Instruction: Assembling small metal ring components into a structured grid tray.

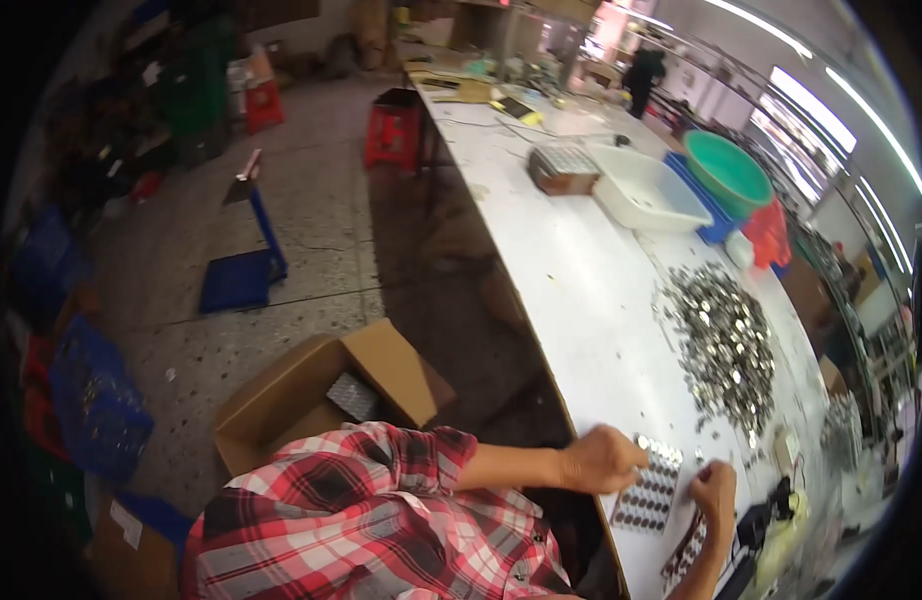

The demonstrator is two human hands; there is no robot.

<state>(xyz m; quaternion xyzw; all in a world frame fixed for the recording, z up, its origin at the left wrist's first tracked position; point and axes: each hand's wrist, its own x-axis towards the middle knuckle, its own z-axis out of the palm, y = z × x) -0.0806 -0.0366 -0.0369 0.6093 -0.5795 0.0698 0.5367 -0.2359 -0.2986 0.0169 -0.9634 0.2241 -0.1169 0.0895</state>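
Your left hand [605, 460] is curled like a fist, its fingertips at the upper left side of a flat rectangular array of small round pieces [648, 492], dark in most rows and brighter at the top. That array lies on the white tabletop [571, 290], just inside its left edge, toward the near end. Your right hand [716, 490] is bent with fingers curled down, just right of the array. You cannot tell here whether either hand grips anything. A second group of round pieces [684, 556] lies partly under your right forearm. Farther up, toward the tabletop's right edge, spreads a heap of small shiny silver metal pieces [726, 345].
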